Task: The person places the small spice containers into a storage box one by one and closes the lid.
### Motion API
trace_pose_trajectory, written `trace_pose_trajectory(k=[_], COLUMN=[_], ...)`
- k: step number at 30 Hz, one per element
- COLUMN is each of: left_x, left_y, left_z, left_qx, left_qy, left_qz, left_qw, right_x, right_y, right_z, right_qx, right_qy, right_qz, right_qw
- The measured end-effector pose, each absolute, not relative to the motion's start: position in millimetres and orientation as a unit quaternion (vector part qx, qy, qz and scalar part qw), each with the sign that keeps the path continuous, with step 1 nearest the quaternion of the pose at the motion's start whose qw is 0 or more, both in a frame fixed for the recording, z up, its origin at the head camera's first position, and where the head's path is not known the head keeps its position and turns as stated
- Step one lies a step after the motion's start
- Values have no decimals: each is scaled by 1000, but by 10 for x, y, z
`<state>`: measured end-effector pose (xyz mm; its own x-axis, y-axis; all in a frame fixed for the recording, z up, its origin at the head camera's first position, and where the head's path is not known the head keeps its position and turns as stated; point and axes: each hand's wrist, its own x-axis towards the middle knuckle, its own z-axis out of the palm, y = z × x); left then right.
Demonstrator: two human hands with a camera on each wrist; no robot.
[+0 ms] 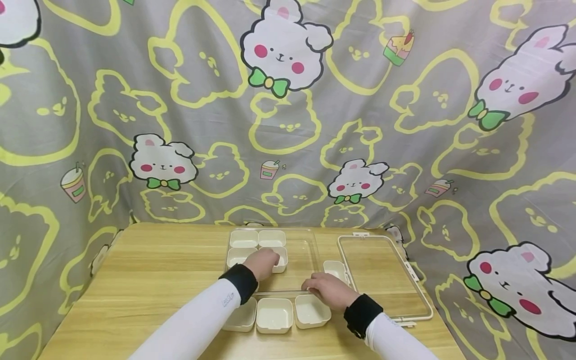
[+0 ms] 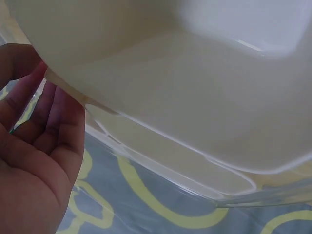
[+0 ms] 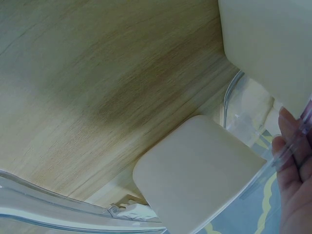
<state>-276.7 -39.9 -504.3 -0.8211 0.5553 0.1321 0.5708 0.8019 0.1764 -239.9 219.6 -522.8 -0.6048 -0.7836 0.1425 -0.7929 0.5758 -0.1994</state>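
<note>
A clear storage box [image 1: 299,280] stands at the table's middle with several small cream boxes inside. My left hand [image 1: 263,263] reaches into it, over the right-hand cream box [image 1: 281,261] of the second row, and pinches its edge with bent fingers. In the left wrist view, the left hand [image 2: 36,146] lies beside a large pale box wall [image 2: 146,73]. My right hand [image 1: 330,290] grips the clear box's rim near its front right corner. The right wrist view shows the right fingers [image 3: 291,158] against the transparent edge. The left forearm partly hides a front-left cream box.
Three cream boxes [image 1: 274,316] line up in front of the clear box. Another cream box [image 1: 334,270] sits to its right, beside a clear lid with a white frame [image 1: 409,318]. A patterned curtain [image 1: 288,125] surrounds the wooden table [image 1: 148,280].
</note>
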Motion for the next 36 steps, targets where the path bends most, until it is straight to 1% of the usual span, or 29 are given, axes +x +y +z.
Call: trace_pose_trajectory(k=[7,14,20,29,33,36], left_x=[-2791,-2787,-2770,-2702,-2679,-2654], left_y=[-511,-734,-994,-1374,-1480,-1525], left_z=[-5016,-4844,-4844,-5095,-5218,-5266], left_qx=[-286,-278,-257,-184,-146,-121], left_qy=[-951,-949,-947,-955,-957,-961], left_qz=[-120,-143,-176,-149,-155,-163], left_qw=[13,29,85,181,196,185], right_x=[-2387,-2372,-2372,-2372,-2374,-2378], right_y=[2192,2189,2189,2193,2192,2197], right_z=[-5234,-5228,-5213,-5227,-5234,-5231], right_qx=[445,445,448,442,442,444], right_qy=[-887,-887,-885,-888,-888,-887], right_qz=[118,121,124,126,125,127], right_qw=[27,28,29,24,25,27])
